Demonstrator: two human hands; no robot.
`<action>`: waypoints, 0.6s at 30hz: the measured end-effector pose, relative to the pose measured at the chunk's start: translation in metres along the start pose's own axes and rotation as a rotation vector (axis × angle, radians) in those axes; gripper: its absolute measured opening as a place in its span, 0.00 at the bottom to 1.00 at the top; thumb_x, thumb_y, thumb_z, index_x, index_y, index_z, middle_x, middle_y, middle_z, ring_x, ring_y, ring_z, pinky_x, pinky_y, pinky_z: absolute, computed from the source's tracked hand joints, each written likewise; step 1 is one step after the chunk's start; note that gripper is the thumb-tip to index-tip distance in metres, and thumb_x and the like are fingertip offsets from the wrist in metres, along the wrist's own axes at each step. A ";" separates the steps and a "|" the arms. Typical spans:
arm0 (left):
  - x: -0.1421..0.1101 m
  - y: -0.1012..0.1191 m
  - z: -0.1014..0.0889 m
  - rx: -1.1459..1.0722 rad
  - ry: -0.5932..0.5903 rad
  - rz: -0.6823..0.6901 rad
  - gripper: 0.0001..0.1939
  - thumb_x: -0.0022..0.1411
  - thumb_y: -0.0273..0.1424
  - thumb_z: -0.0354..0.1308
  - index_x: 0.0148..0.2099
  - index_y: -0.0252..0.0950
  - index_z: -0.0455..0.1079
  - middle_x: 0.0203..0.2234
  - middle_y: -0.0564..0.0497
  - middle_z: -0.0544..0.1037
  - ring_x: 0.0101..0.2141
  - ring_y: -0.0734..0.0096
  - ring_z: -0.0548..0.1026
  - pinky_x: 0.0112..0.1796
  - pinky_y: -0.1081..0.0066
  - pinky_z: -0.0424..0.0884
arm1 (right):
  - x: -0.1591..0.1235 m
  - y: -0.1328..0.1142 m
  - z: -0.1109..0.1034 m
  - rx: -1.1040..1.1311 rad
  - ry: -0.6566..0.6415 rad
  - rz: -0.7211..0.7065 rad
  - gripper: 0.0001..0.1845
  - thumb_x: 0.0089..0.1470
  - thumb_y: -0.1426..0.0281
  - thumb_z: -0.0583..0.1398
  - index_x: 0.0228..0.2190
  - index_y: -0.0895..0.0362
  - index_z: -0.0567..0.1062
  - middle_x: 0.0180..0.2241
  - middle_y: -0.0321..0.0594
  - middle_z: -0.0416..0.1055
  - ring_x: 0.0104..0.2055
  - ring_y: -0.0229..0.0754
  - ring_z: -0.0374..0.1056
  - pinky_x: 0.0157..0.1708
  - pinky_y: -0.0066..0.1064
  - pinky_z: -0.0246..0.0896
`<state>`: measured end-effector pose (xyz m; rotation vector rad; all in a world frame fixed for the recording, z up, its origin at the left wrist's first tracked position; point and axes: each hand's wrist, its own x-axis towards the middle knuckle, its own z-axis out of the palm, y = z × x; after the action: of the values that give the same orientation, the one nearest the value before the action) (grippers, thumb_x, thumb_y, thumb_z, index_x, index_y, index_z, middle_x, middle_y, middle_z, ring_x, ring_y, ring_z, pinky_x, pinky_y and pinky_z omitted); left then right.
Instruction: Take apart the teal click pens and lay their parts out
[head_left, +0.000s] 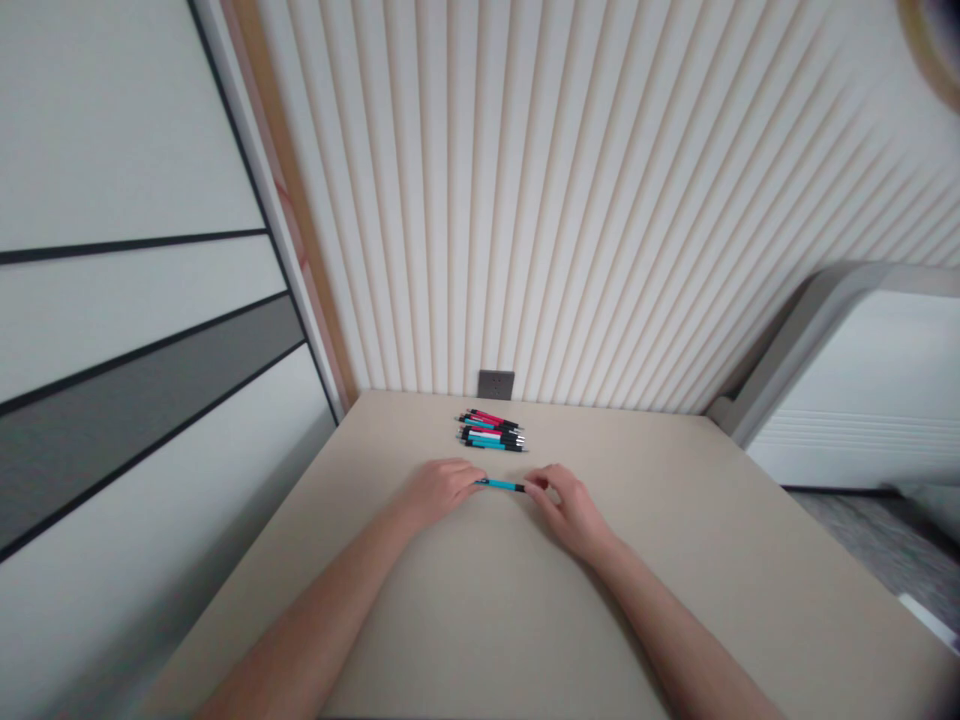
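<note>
A teal and black retractable pen [501,485] lies level across the beige tabletop [622,570], held between my two hands. My left hand [439,490] closes on the pen's left end, and my right hand [566,512] pinches its black right end. Just beyond them is a small pile of several pens [491,431], teal, red and black, lying side by side. Neither hand touches that pile.
A grey wall socket [496,384] sits above the table's far edge, against a ribbed cream wall panel [525,200]. White and grey panelling [135,330] runs along the left side. A white piece of furniture [855,400] stands beyond the right edge.
</note>
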<state>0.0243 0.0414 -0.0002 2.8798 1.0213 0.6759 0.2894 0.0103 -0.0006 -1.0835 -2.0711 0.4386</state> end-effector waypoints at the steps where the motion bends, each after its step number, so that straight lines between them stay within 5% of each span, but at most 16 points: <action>1: 0.000 -0.001 0.000 -0.003 0.007 0.005 0.13 0.70 0.35 0.47 0.46 0.38 0.72 0.34 0.50 0.78 0.36 0.71 0.76 0.38 0.73 0.70 | 0.000 -0.001 0.001 -0.004 -0.012 0.000 0.12 0.63 0.63 0.53 0.40 0.55 0.74 0.35 0.42 0.73 0.38 0.43 0.67 0.41 0.35 0.61; 7: -0.001 -0.003 0.001 -0.001 0.053 0.007 0.13 0.70 0.35 0.48 0.47 0.39 0.72 0.33 0.51 0.80 0.34 0.72 0.77 0.37 0.74 0.70 | 0.003 0.004 0.003 -0.114 -0.063 0.024 0.18 0.65 0.62 0.50 0.30 0.55 0.75 0.27 0.40 0.72 0.32 0.42 0.66 0.36 0.34 0.58; 13: -0.001 -0.004 0.004 0.004 0.100 -0.018 0.14 0.70 0.37 0.48 0.45 0.38 0.74 0.32 0.51 0.80 0.31 0.72 0.78 0.33 0.75 0.70 | 0.001 0.004 0.003 -0.044 0.032 0.062 0.11 0.59 0.61 0.58 0.37 0.55 0.74 0.33 0.42 0.73 0.37 0.45 0.67 0.39 0.36 0.61; 18: 0.000 -0.003 0.002 -0.017 0.118 -0.041 0.14 0.70 0.35 0.48 0.46 0.38 0.74 0.34 0.51 0.81 0.32 0.72 0.78 0.35 0.75 0.70 | 0.001 0.002 0.001 -0.046 0.016 0.050 0.14 0.63 0.63 0.52 0.42 0.55 0.74 0.35 0.43 0.74 0.39 0.44 0.67 0.41 0.36 0.61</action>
<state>0.0229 0.0439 -0.0027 2.8261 1.0784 0.8558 0.2895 0.0121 -0.0020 -1.1648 -2.0532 0.4072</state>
